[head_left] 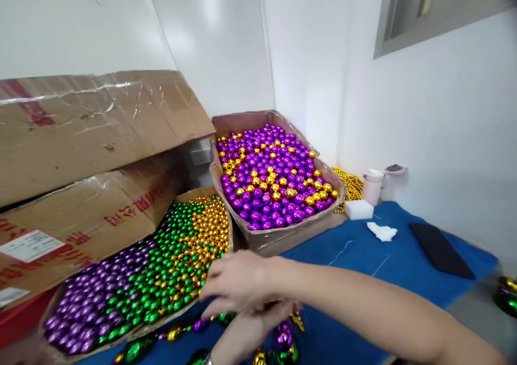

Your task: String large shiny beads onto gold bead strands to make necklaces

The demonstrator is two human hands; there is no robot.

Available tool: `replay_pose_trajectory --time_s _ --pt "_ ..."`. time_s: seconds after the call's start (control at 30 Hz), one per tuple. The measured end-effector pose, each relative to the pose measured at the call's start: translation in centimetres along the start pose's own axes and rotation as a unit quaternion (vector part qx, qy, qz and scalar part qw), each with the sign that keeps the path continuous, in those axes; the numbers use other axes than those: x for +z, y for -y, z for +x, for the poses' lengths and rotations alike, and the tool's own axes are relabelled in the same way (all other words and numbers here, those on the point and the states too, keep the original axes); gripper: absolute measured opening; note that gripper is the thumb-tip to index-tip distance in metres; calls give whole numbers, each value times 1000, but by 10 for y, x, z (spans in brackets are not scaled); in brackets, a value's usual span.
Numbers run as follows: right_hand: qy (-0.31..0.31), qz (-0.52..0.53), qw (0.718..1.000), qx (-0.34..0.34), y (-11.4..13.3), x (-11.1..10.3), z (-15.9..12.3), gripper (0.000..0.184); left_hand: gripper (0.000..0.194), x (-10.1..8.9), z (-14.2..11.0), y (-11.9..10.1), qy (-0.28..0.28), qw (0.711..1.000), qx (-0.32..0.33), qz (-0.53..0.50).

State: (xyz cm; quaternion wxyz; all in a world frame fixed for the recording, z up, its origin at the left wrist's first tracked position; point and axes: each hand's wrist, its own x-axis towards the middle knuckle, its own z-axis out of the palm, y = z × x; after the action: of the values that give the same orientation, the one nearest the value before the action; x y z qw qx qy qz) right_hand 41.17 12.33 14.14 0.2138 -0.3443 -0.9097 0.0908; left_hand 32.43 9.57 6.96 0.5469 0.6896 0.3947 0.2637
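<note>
My right hand reaches in from the right, over the near edge of a low carton of loose green, gold and purple beads. Its fingers point left, thumb apart, with no object visible in them. Crossing beneath it, my left hand comes up from the bottom edge; its fingers are mostly hidden and blurred, so its grip is unclear. Around the left hand lies a bead string with gold, purple and green pieces. Large shiny purple and green ornaments sit just right of that wrist.
Behind stands a carton of larger purple and gold balls. Big cardboard flaps rise at left. On the blue cloth lie a white block, crumpled tissue and a dark flat object. A pale cup stands near gold beads.
</note>
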Motion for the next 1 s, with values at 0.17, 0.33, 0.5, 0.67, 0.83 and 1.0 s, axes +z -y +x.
replay_pose_trajectory --time_s 0.17,0.33,0.5,0.67,0.83,1.0 --pt "-85 20 992 86 -21 -24 -83 23 32 -6 1 -5 4 998 36 -55" --pt "-98 110 974 171 -18 -3 -131 17 33 -9 -1 -12 -16 997 38 -61" --pt "-126 66 974 176 -10 -4 -137 25 30 -12 -4 -10 -30 997 4 -74" --pt "-51 82 985 144 8 -6 -143 24 26 -16 -8 -13 -29 996 26 -85" --pt "-110 175 960 190 -1 -3 -143 17 21 -14 -18 -29 -14 986 159 51" --pt "-123 391 883 229 -21 10 -129 34 49 -20 -15 -35 33 908 359 215"
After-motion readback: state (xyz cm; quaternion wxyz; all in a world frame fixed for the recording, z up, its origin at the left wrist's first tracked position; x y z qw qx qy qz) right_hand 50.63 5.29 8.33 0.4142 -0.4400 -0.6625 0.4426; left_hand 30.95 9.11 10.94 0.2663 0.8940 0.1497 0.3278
